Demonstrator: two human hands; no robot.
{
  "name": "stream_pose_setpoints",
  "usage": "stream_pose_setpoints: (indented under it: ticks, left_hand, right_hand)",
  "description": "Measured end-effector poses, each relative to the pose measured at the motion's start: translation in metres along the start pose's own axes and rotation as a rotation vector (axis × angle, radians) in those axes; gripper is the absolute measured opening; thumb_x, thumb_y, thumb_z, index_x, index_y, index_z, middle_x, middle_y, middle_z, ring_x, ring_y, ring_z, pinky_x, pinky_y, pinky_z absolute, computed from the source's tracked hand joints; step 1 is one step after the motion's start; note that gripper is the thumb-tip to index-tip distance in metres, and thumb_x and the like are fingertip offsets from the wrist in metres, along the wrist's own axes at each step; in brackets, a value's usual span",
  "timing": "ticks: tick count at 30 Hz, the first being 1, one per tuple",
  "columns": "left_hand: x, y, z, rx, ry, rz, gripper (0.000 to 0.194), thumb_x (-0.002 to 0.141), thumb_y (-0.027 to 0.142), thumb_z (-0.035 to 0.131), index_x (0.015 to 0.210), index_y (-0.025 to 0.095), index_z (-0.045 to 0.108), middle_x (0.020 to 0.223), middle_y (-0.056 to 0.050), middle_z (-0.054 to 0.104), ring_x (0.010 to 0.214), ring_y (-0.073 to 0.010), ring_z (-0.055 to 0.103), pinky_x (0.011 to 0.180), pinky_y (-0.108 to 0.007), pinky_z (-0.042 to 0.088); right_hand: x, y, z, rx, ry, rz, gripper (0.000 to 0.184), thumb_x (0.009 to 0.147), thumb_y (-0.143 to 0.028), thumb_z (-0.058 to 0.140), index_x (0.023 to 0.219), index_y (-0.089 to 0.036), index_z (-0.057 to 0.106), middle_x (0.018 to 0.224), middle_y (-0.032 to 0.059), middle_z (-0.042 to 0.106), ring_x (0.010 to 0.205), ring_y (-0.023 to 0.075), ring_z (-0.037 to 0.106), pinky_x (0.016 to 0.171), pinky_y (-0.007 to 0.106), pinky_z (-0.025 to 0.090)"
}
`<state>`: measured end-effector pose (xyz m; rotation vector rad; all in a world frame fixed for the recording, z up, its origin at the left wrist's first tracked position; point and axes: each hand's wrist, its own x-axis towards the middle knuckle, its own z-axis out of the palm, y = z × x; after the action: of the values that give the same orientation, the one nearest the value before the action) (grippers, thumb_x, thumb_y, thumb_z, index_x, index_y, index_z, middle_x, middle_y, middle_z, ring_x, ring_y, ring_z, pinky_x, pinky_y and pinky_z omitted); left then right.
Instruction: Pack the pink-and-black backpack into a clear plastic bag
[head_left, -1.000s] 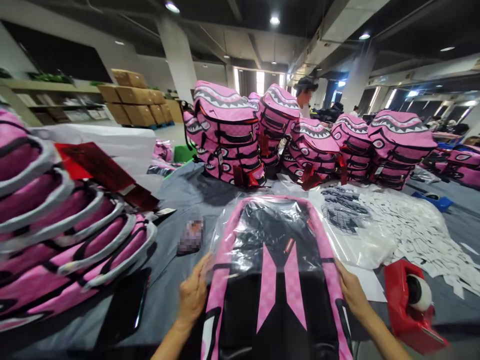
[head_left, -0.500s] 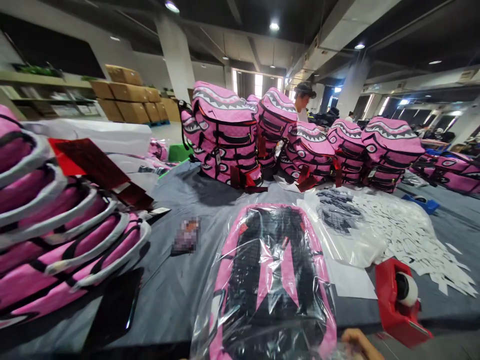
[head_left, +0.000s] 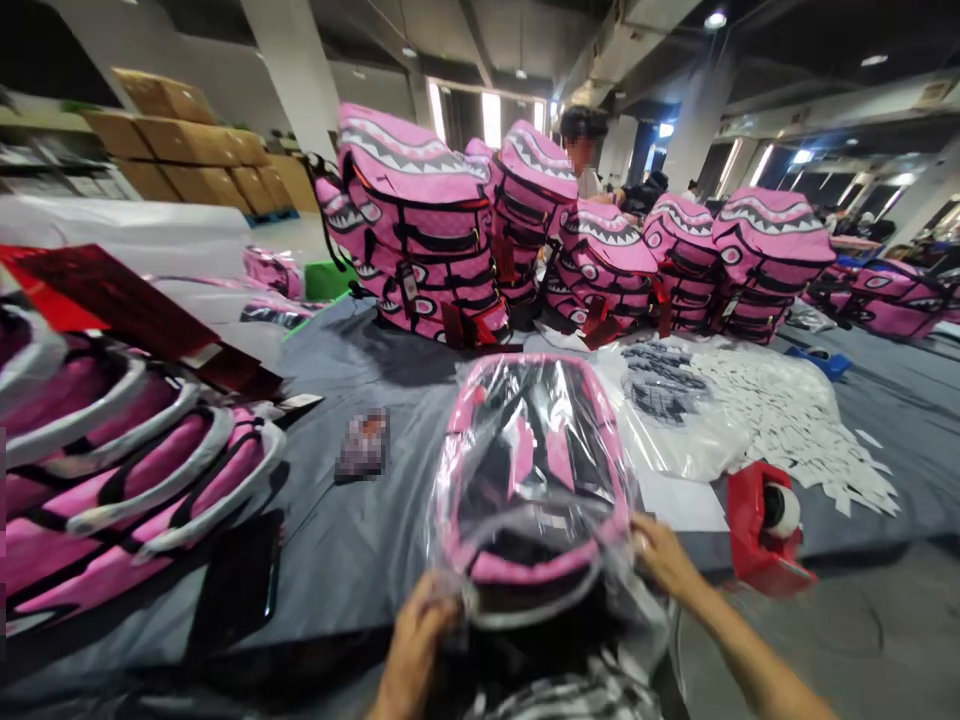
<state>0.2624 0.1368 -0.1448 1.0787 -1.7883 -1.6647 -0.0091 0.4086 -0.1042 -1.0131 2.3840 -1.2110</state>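
Observation:
A pink and black backpack (head_left: 529,470) lies on the grey table (head_left: 360,540) inside a clear plastic bag (head_left: 480,400), its near end raised toward me. My left hand (head_left: 416,640) grips the bag's open end at the lower left of the backpack. My right hand (head_left: 660,555) holds the plastic at the lower right corner. The bag's loose mouth bunches between my hands.
A stack of pink backpacks (head_left: 112,470) with red tags sits at the left. More shark-mouth backpacks (head_left: 420,230) stand in piles at the back, a person (head_left: 581,150) behind them. A red tape dispenser (head_left: 765,525) and loose white labels (head_left: 787,420) lie at the right.
The bag has been drawn over the whole backpack. My hands dropped out of view, then came back gripping the bag's open end, and the backpack's near end lifted.

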Motion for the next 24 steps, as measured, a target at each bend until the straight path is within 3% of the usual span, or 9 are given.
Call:
stream_pose_setpoints:
  ticks: [2,5,7,9,11,13,16,19,24]
  left_hand:
    - [0.011,0.013,-0.019,0.032,0.160,0.009,0.045,0.065,0.059,0.070,0.091,0.023,0.069,0.089,-0.002,0.070,0.086,-0.0213,0.064,0.080,-0.035,0.055]
    - [0.014,0.024,-0.028,-0.068,0.523,-0.063,0.052,0.065,0.063,0.070,0.101,0.024,0.066,0.096,0.000,0.070,0.085,-0.0191,0.065,0.089,-0.037,0.055]
    - [0.001,0.023,-0.010,-0.277,0.362,-0.277,0.061,0.071,0.077,0.057,0.094,0.020,0.065,0.085,-0.004,0.073,0.078,-0.0228,0.069,0.087,-0.043,0.058]
    - [-0.016,0.020,0.026,-0.339,-0.065,-0.425,0.076,0.074,0.086,0.042,0.093,0.016,0.067,0.091,-0.015,0.078,0.090,-0.0315,0.075,0.093,-0.051,0.058]
    - [-0.027,0.021,0.069,-0.148,-0.334,-0.260,0.073,0.077,0.077,0.049,0.113,0.015,0.068,0.122,-0.018,0.075,0.121,-0.0331,0.068,0.114,-0.052,0.048]
    - [-0.027,0.027,0.107,0.130,-0.399,0.015,0.069,0.076,0.061,0.062,0.127,0.016,0.063,0.141,-0.017,0.066,0.136,-0.0325,0.058,0.123,-0.052,0.038]
    - [-0.016,0.037,0.140,0.344,-0.442,0.157,0.057,0.077,0.048,0.058,0.124,0.016,0.062,0.126,-0.016,0.073,0.117,-0.0317,0.067,0.111,-0.052,0.047]
    - [-0.008,0.039,0.143,0.350,-0.423,0.163,0.039,0.078,0.045,0.055,0.105,0.019,0.065,0.100,-0.010,0.077,0.094,-0.0273,0.070,0.095,-0.045,0.052]
    - [-0.008,0.052,0.132,0.333,-0.488,0.172,0.030,0.077,0.039,0.054,0.095,0.019,0.068,0.093,-0.006,0.076,0.087,-0.0248,0.068,0.087,-0.039,0.050]
  right_hand:
    - [0.012,0.001,-0.019,-0.029,0.154,-0.012,0.044,0.074,-0.051,0.049,0.095,-0.020,0.072,0.104,0.0136,0.076,0.100,0.0327,0.069,0.097,0.052,0.055]
    - [0.018,0.010,-0.048,-0.084,0.332,0.214,0.050,0.072,-0.068,0.054,0.078,-0.019,0.066,0.082,0.0137,0.073,0.078,0.0301,0.068,0.083,0.050,0.057]
    - [0.009,0.012,-0.051,0.081,0.196,0.389,0.063,0.068,-0.082,0.053,0.070,-0.019,0.063,0.073,0.0122,0.071,0.074,0.0298,0.067,0.077,0.047,0.057]
    - [-0.004,0.007,-0.038,0.310,0.017,0.465,0.073,0.064,-0.085,0.055,0.083,-0.016,0.069,0.090,0.0141,0.075,0.092,0.0334,0.070,0.081,0.046,0.058]
    - [-0.014,-0.005,-0.016,0.346,-0.073,0.421,0.076,0.063,-0.081,0.061,0.099,-0.014,0.071,0.107,0.0149,0.074,0.105,0.0355,0.067,0.088,0.046,0.056]
    - [-0.017,-0.018,0.006,0.209,-0.070,0.359,0.068,0.065,-0.073,0.065,0.100,-0.015,0.069,0.105,0.0134,0.074,0.102,0.0340,0.066,0.092,0.045,0.052]
    - [-0.013,-0.025,0.025,0.073,0.100,0.421,0.042,0.062,-0.057,0.067,0.081,-0.021,0.059,0.083,0.0075,0.068,0.085,0.0279,0.061,0.084,0.042,0.050]
    - [-0.016,-0.014,0.017,0.218,0.164,0.530,0.034,0.052,-0.049,0.063,0.070,-0.022,0.051,0.067,0.0029,0.059,0.071,0.0219,0.057,0.070,0.037,0.050]
    - [-0.056,0.001,-0.012,0.419,0.142,0.603,0.061,0.063,-0.078,0.049,0.076,-0.019,0.057,0.067,0.0077,0.064,0.061,0.0212,0.062,0.064,0.039,0.055]
